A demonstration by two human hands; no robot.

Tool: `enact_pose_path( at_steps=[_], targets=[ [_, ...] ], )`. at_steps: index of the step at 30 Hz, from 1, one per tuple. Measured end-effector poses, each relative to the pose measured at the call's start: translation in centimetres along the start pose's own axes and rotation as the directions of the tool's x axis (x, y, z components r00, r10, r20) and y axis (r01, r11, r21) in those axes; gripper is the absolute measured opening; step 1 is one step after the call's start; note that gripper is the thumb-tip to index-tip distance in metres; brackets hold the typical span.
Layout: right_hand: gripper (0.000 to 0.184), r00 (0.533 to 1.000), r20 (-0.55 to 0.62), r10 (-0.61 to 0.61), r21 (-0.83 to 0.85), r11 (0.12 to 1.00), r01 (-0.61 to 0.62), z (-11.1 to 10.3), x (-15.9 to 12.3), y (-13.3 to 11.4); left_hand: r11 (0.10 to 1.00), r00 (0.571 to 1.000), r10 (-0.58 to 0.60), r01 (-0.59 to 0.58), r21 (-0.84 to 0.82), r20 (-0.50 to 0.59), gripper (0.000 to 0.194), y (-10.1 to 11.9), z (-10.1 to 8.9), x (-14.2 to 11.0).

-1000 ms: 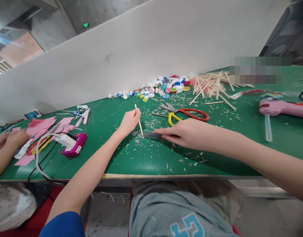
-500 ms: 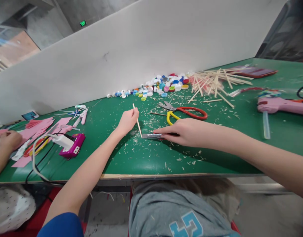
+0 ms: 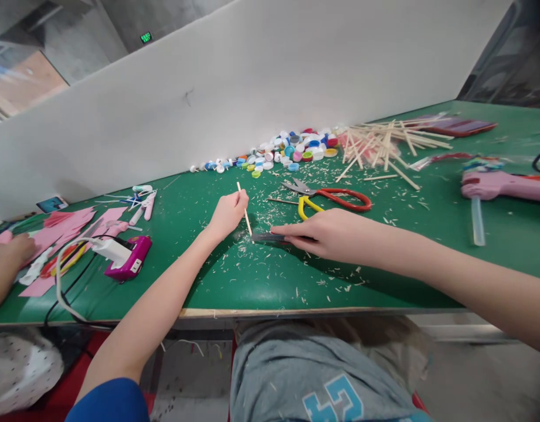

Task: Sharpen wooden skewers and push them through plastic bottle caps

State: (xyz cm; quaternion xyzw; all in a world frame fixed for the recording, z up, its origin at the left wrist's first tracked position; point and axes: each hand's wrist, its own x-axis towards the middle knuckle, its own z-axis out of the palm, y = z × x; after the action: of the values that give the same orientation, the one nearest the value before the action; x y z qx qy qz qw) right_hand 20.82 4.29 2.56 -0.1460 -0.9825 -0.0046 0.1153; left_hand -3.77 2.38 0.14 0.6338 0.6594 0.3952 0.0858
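Note:
My left hand point(image 3: 228, 214) is closed round a thin wooden stick point(image 3: 248, 223), which slants down so that its lower end is at the table. In my right hand point(image 3: 331, 233) is a utility knife point(image 3: 270, 237), its blade pointing left and meeting the stick close to the lower end. My palm and fingers hide most of the knife's handle. Just beyond the right hand lie scissors with one red and one yellow handle point(image 3: 346, 198), blades apart. Pale wood shavings point(image 3: 296, 291) are scattered over the green table point(image 3: 243, 287) around both hands.
Colourful bottle caps point(image 3: 291, 151) lie along the white partition point(image 3: 208, 99), beside a pile of wooden sticks point(image 3: 386, 146). A pink glue gun point(image 3: 498, 186) is at right. A magenta power adapter point(image 3: 131, 258) with cables and another person's hand point(image 3: 14, 251) by pink sheets are at left.
The knife blade has tilted and shifted slightly at the stick's lower end. My left hand keeps its hold on the stick. The other person's hand at far left has moved a little.

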Motion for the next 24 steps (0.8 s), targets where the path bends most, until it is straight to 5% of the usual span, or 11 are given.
enact_pose_path(
  at_steps=[14,24],
  targets=[
    [0.037,0.998,0.004,-0.055,0.081,0.995,0.055,-0.04,-0.37,0.27,1.0,1.0,-0.013,0.014,-0.003,0.006,0.048,0.02,0.04,-0.02],
    [0.037,0.998,0.044,0.044,0.135,0.99,-0.05,-0.18,-0.42,-0.38,1.0,1.0,-0.009,0.009,-0.005,0.011,0.048,0.23,-0.08,-0.12]
  ],
)
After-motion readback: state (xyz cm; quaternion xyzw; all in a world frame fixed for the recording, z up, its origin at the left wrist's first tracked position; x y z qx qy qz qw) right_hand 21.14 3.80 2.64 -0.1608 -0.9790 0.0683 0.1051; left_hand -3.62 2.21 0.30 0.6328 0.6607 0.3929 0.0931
